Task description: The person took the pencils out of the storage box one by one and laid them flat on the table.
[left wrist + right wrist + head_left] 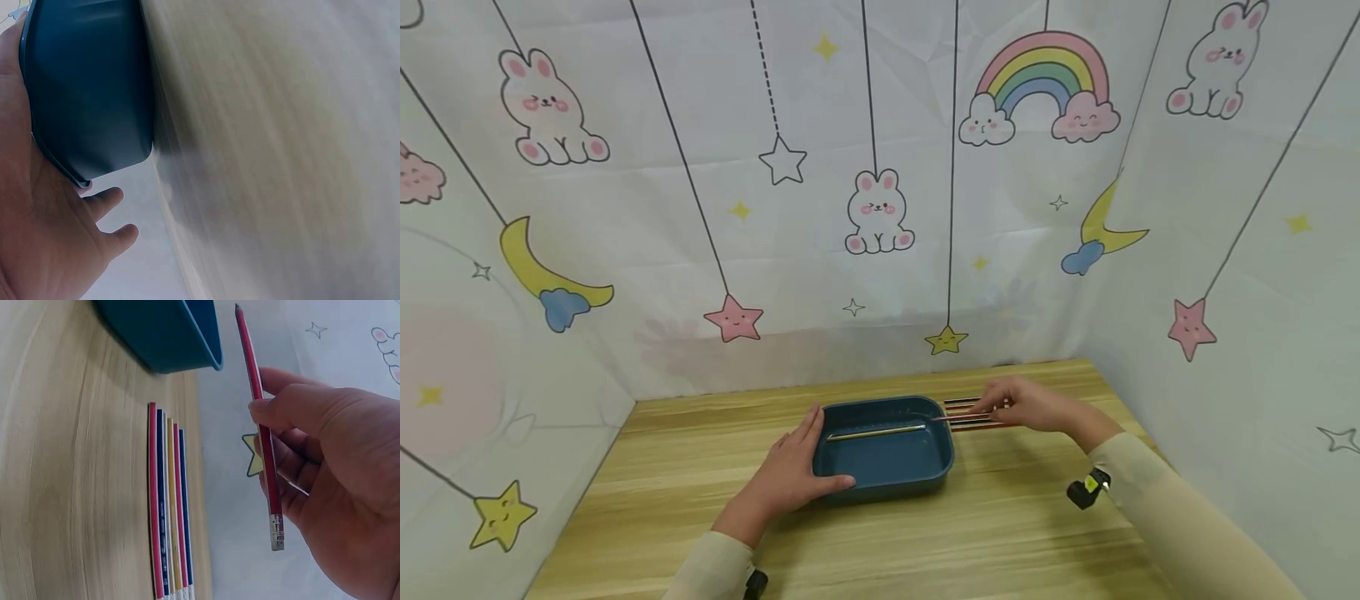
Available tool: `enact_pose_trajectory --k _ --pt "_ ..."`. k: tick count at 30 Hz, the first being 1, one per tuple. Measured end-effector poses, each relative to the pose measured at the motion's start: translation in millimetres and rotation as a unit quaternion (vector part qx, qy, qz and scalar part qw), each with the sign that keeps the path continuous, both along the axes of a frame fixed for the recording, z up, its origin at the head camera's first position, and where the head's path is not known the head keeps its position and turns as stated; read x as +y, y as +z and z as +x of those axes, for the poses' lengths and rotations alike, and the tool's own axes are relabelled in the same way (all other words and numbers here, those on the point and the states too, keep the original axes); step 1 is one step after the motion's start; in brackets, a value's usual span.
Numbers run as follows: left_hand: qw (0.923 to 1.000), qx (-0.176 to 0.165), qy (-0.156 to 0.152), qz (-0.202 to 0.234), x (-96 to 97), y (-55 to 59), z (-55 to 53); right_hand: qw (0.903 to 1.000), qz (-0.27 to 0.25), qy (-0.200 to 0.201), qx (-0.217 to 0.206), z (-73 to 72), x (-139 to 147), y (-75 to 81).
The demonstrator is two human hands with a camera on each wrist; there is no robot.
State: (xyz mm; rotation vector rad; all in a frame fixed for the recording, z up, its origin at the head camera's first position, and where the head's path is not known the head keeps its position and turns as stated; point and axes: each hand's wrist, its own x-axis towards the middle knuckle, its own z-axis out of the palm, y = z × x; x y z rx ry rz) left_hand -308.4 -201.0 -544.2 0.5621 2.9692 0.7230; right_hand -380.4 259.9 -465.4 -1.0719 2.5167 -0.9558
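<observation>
A dark blue rectangular box (887, 471) lies on the table with one golden-yellow pencil (876, 432) in it. My left hand (793, 471) rests against the box's left end, thumb over the front rim, the other fingers along the left side. In the left wrist view those fingers look extended and spread. My right hand (1026, 404) pinches a red pencil (269, 469) between thumb and fingers. Its sharpened tip points towards the box, over the right rim in the head view; its eraser end is free. Beneath that hand several pencils (161, 500) lie side by side.
The pencils in the row are red, dark blue and yellow, just right of the box. Wood-grain table (1015, 517) surrounds everything. Printed white sheets (820, 292) with bunnies, stars and moons stand along the back and both sides.
</observation>
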Motion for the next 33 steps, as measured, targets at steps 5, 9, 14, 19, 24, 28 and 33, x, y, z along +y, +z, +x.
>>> enact_pose_trajectory --k 5,9,14,19,24,28,33 --pt "1.0000 0.001 0.000 0.002 0.3 0.1 0.3 0.9997 0.018 0.000 0.016 -0.2 7 0.1" --pt "1.0000 0.002 -0.001 0.003 0.0 -1.0 -0.1 0.9993 0.024 -0.001 0.030 0.1 12 0.3" --pt "1.0000 0.003 0.001 0.005 -0.4 -2.2 -0.5 0.9989 0.024 -0.008 0.039 -1.1 19 -1.4" --pt "1.0000 0.004 0.001 0.003 -0.4 -2.8 -0.8 0.9989 0.024 -0.017 0.037 -4.9 26 -7.7" --pt "1.0000 0.002 0.000 0.005 -0.7 -3.1 -0.9 0.9979 0.019 -0.022 0.058 -6.9 32 -18.9" --pt "1.0000 0.000 -0.003 0.005 -1.0 -3.7 -1.1 0.9972 0.018 -0.031 0.065 -6.8 36 -26.2" --pt "1.0000 -0.001 -0.001 0.008 -1.3 -3.9 -1.4 0.9964 0.008 -0.031 0.079 -6.2 38 -31.4"
